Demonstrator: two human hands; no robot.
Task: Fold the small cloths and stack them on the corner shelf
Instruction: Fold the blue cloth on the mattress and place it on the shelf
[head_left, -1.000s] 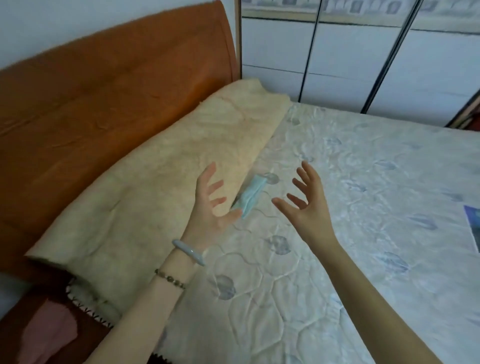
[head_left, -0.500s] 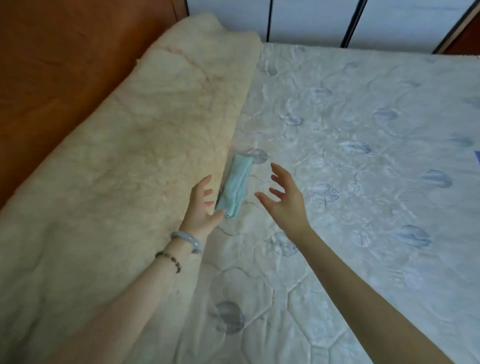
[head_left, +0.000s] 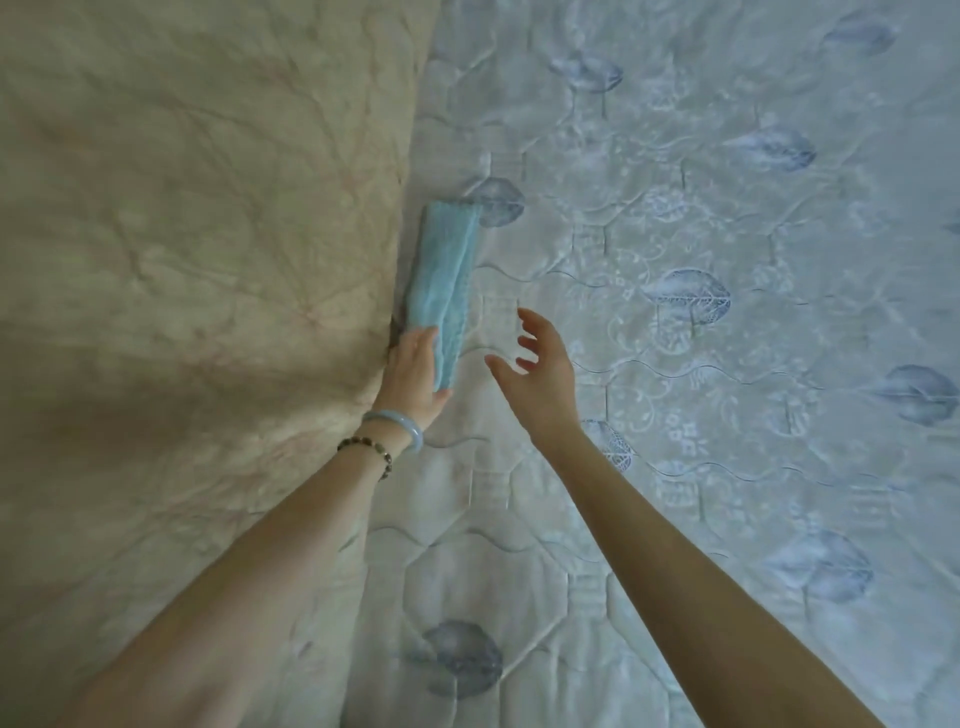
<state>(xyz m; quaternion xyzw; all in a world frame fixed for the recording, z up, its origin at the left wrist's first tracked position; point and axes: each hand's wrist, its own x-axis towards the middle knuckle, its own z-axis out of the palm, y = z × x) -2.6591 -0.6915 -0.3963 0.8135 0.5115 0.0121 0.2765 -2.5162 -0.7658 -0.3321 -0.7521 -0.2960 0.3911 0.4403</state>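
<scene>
The left hand (head_left: 413, 371) is laid, fingers straight, against the near end of the folded light-blue cloth (head_left: 447, 270). The right hand (head_left: 543, 376) is held spread just beside it, not touching. The cloth is seen lying on the quilted mattress (head_left: 675, 415), against the beige blanket (head_left: 208, 234).

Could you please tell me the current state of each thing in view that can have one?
Light blue cloth: folded into a narrow strip, lying on the mattress against the beige blanket.
Left hand: fingers straight, touching the cloth's near end.
Right hand: open, fingers spread, beside the cloth, not touching it.
Beige blanket: creased, lying along the mattress's left side.
Bangle: worn on the left wrist.
</scene>
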